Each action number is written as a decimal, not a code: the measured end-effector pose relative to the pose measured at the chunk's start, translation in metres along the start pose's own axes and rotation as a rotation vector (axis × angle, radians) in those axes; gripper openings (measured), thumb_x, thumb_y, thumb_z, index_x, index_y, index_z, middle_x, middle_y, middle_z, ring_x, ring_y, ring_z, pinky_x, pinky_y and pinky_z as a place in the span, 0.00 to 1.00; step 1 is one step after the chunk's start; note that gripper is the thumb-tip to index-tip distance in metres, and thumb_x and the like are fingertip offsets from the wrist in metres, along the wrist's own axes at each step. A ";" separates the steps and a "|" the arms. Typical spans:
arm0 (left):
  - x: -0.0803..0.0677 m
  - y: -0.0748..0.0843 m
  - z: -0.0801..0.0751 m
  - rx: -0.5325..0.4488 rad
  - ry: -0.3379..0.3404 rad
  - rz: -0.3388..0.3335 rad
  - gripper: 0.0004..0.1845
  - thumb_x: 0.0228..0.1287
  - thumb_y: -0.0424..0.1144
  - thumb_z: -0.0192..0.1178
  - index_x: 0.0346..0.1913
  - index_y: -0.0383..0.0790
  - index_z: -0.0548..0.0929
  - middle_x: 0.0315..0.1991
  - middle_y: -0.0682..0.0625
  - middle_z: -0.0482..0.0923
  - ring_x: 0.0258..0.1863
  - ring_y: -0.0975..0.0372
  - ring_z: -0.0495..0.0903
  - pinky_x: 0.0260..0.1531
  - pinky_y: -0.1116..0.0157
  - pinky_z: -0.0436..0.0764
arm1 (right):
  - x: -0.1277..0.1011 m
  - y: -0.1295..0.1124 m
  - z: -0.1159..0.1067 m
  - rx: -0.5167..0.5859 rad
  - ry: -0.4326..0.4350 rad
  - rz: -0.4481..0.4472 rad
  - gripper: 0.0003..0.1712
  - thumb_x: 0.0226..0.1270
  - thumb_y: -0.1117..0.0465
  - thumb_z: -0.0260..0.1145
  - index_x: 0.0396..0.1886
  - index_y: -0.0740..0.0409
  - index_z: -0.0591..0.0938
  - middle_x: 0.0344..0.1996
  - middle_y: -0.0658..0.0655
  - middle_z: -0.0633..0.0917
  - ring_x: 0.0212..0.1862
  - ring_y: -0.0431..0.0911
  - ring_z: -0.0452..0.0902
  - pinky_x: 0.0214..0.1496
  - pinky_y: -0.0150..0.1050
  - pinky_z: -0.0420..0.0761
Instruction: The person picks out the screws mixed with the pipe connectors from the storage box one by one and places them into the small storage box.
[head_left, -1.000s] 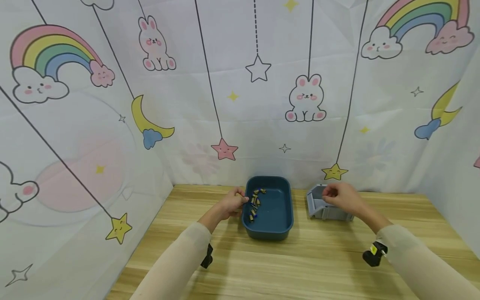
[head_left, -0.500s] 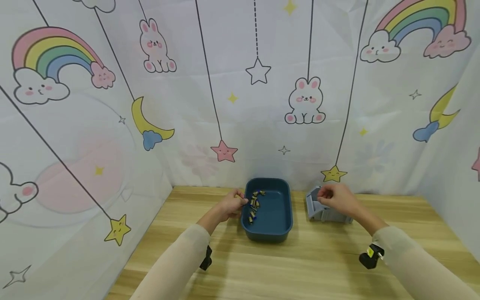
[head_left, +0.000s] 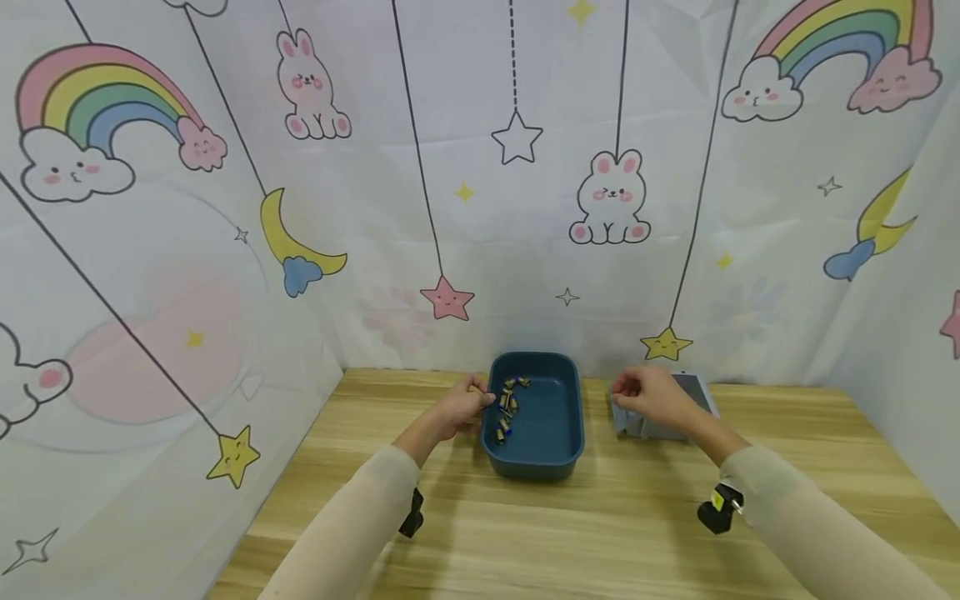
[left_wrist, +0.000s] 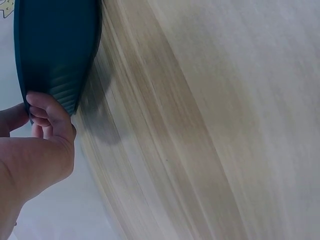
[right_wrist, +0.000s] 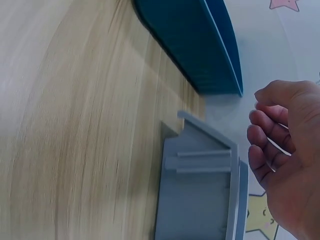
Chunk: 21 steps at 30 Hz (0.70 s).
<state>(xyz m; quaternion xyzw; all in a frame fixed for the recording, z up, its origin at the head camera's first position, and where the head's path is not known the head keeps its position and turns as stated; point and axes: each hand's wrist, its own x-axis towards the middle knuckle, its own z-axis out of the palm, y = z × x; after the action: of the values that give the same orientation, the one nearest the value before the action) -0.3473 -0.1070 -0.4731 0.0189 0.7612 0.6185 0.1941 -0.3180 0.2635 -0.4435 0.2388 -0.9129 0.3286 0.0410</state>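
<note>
A dark teal plastic bin (head_left: pixel 543 450) stands on the table by the back wall, with several small gold-and-blue pieces (head_left: pixel 507 404) along its left side. My left hand (head_left: pixel 465 402) grips the bin's left wall, fingers curled over the rim, as the left wrist view also shows. To the right sits a grey storage bin (right_wrist: pixel 197 200), partly covered by my right hand (head_left: pixel 651 393) in the head view. That hand hovers over its left end, fingers curled, thumb tip beside the index fingertip. I cannot tell whether something small is between those fingertips.
The wood-grain table (head_left: pixel 525 542) reaches toward me in front of both bins. A white cloth (head_left: pixel 525 250) printed with bunnies, stars and rainbows hangs right behind the bins and along both sides. A gap of table separates the two bins.
My right hand has moved left across the grey bin, uncovering its right end and covering more of its left. My left hand keeps its grip on the teal bin, which has stayed put.
</note>
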 end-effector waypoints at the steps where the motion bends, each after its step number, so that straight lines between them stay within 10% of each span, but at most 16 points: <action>1: 0.000 0.000 0.000 0.000 -0.001 0.000 0.07 0.83 0.36 0.54 0.52 0.41 0.67 0.45 0.39 0.79 0.33 0.58 0.78 0.28 0.63 0.74 | 0.001 -0.002 0.001 -0.001 0.002 -0.002 0.02 0.73 0.66 0.70 0.40 0.61 0.86 0.32 0.50 0.85 0.34 0.42 0.79 0.36 0.38 0.81; 21: 0.000 -0.001 0.004 0.008 0.041 -0.003 0.06 0.80 0.35 0.56 0.49 0.42 0.68 0.48 0.37 0.79 0.34 0.57 0.78 0.28 0.64 0.75 | 0.017 -0.025 0.023 0.017 0.006 -0.031 0.04 0.71 0.64 0.72 0.39 0.60 0.86 0.31 0.50 0.85 0.34 0.41 0.79 0.38 0.38 0.80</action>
<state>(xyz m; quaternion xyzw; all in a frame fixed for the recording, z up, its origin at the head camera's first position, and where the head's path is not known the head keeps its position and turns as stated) -0.3459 -0.1039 -0.4745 0.0055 0.7675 0.6155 0.1792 -0.3197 0.2253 -0.4424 0.2522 -0.9062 0.3362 0.0470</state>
